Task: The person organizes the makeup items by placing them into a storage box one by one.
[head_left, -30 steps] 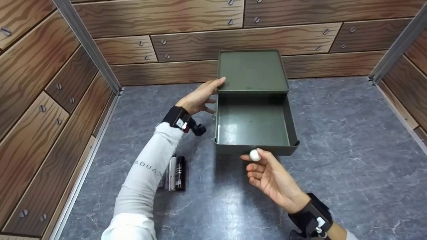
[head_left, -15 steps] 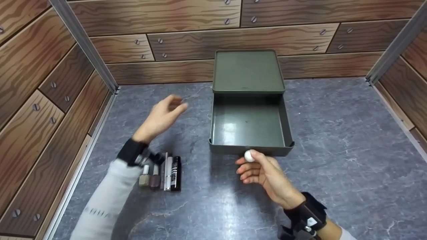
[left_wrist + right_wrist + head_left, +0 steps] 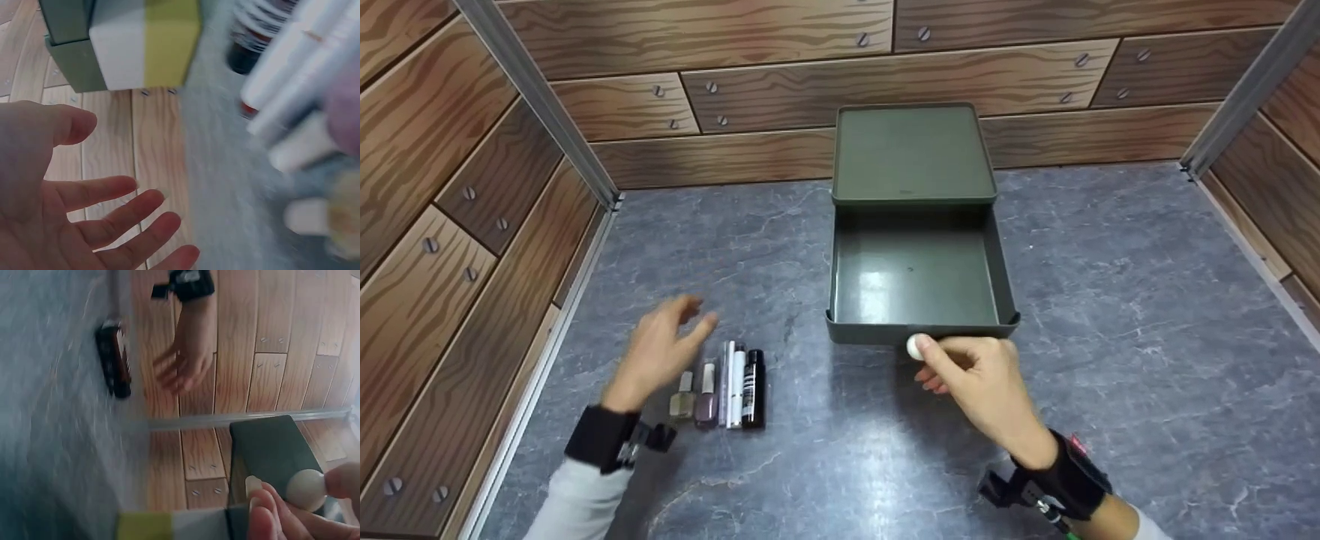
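1. We find the left hand (image 3: 658, 346) above the table (image 3: 795, 480), fingers spread, gripping nothing. We judge that the spread leaves room for something to come between fingers and thumb.
2. Just right of it we log an olive bottle (image 3: 682, 406) and a purple bottle (image 3: 706, 409), caps pointing away from the person. We take them to be lying down.
3. Next we list a slim pale tube (image 3: 725, 390), a white tube (image 3: 739, 390) and a black tube (image 3: 754, 390), side by side. Lying parallel, we judge, keeps them compact yet separately graspable.
4. Well apart, we note a green box (image 3: 913, 154), its drawer (image 3: 915, 292) standing out toward the person, presumably for access from above.
5. At the drawer's front, the right hand (image 3: 982, 379) pinches a white knob (image 3: 915, 347) between thumb and fingers. We suppose this steadies the drawer; the knob's attachment we cannot see.
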Motion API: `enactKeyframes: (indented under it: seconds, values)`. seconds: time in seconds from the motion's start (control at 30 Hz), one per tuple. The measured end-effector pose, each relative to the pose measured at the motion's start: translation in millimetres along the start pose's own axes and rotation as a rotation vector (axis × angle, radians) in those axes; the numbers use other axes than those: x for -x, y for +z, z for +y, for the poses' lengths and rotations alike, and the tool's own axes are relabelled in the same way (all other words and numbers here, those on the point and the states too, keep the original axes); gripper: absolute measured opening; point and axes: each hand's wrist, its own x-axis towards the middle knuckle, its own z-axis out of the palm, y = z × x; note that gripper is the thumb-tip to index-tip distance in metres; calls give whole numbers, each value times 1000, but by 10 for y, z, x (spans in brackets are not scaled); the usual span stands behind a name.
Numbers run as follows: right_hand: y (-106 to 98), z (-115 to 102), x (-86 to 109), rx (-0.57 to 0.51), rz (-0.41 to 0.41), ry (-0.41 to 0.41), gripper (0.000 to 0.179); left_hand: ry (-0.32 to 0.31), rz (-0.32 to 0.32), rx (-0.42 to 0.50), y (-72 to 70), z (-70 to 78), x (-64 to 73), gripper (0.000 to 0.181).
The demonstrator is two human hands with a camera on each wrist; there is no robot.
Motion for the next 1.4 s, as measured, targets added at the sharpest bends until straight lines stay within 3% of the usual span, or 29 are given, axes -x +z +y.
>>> enactKeyframes:
  seconds: [0.2, 0.33, 0.6, 0.73, 1.0, 1.2, 1.4]
  values:
    - [-2, -22, 16, 328, 195, -283, 14, -20, 23, -118, 24, -157, 230, 49]
    - [11, -16, 36, 436, 242, -382, 15, -86, -34, -156, 24, -227, 382, 48]
    - [61, -16, 39, 559, 306, -459, 24, -184, -116, -138, 93, -361, 580, 47]
    - [80, -1, 26, 585, 321, -508, 26, -223, -137, -91, 131, -404, 602, 36]
    - [63, 12, 23, 582, 307, -521, 26, -266, -155, -59, 170, -409, 610, 25]
    - [61, 18, 19, 572, 299, -520, 26, -226, -87, -147, 216, -379, 608, 28]
    - [64, 32, 14, 562, 298, -519, 27, -228, -29, -184, 243, -335, 603, 28]
